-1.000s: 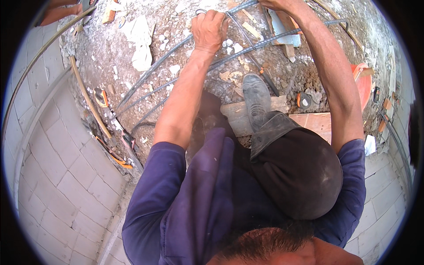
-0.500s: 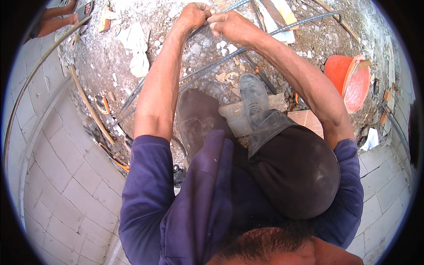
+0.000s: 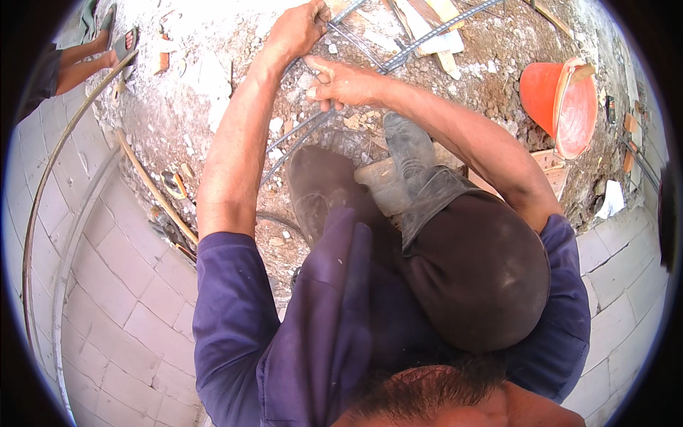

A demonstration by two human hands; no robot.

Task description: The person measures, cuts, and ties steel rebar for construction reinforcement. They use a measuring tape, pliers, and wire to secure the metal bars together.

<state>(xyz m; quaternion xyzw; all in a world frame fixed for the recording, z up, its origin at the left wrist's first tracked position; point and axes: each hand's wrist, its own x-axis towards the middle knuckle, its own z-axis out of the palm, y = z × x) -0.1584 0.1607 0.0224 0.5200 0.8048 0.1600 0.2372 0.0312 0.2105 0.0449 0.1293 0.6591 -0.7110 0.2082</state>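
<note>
My left hand [image 3: 297, 30] is at the top, fingers curled round a ribbed steel bar [image 3: 346, 12] beside a thinner cross rod [image 3: 360, 44]. Just below and to the right is my right hand [image 3: 343, 83], its thumb and fingers apart with nothing visible between them. A second steel bar [image 3: 442, 29] slants from the upper right down behind that hand and on toward my left forearm. Whether my right fingertips touch this bar is hard to make out. Both bars lie above rubble, in front of my boots [image 3: 410, 146].
An orange bucket [image 3: 544, 99] lies tipped at the right. Wooden offcuts [image 3: 420, 25] lie at the top, and a long stick [image 3: 153, 185] at the left. Another person's feet [image 3: 122, 46] are at the upper left. Grey paving [image 3: 121, 285] borders the rubble.
My right hand has come away from my left and moved down toward me, its fingers opening. The left hand stays at the upper bar, slightly further left. The bars have shifted, showing the cross rod.
</note>
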